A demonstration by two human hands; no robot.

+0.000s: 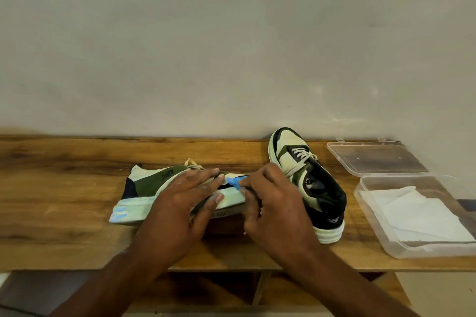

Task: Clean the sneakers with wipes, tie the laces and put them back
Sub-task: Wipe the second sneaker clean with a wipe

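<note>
A long wooden shelf [64, 162] is seen running the width of the view against a pale wall [231, 33]. At its right end a clear plastic box [373, 203] is set with its hinged lid [373, 159] laid open behind it, and a stack of white wipes [409, 213] is held inside. An upright sneaker [309, 183] (green, cream and black, laces threaded) is placed just left of the box, toe toward the wall. A second sneaker [144, 188] is laid on its side near the middle of the shelf, sole toward the viewer, blue smears showing on the heel end of the midsole. It is pressed down by the left hand [185, 203], fingers straight and spread across its upper. A small blue-stained wipe [235, 183] is pinched against its toe end by the curled fingers of the right hand [273, 203].
</note>
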